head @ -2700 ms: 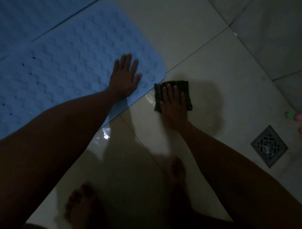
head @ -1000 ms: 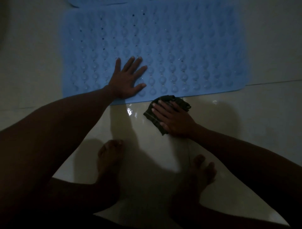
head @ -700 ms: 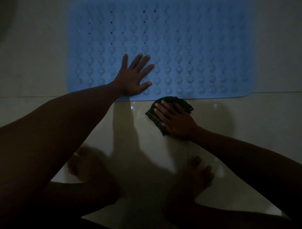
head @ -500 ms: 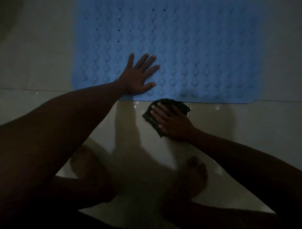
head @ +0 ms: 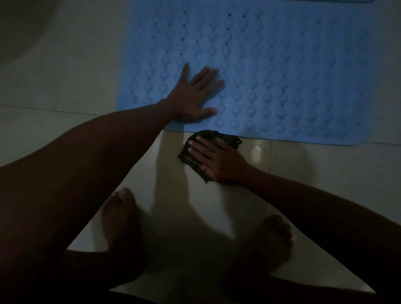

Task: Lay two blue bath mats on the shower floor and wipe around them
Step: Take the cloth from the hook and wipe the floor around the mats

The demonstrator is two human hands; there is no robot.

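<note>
A blue bath mat (head: 282, 71) with rows of round bumps lies flat on the pale tiled floor (head: 325, 173). My left hand (head: 195, 95) rests flat on the mat near its front edge, fingers spread. Just in front of that edge, my right hand (head: 219, 160) presses with straight fingers on a dark cloth (head: 188, 158) lying on the wet tile. A strip of a second blue mat (head: 338, 1) shows at the top right edge.
My two bare feet (head: 121, 219) (head: 275, 238) stand on the tile below the hands. A dark curved shadow fills the top left corner. Grout lines run along the floor beside the mat. The scene is dim.
The view has shifted, and the mat's front edge now runs level across the frame. My right hand and cloth slid left along that edge. My left hand stays flat on the mat.
</note>
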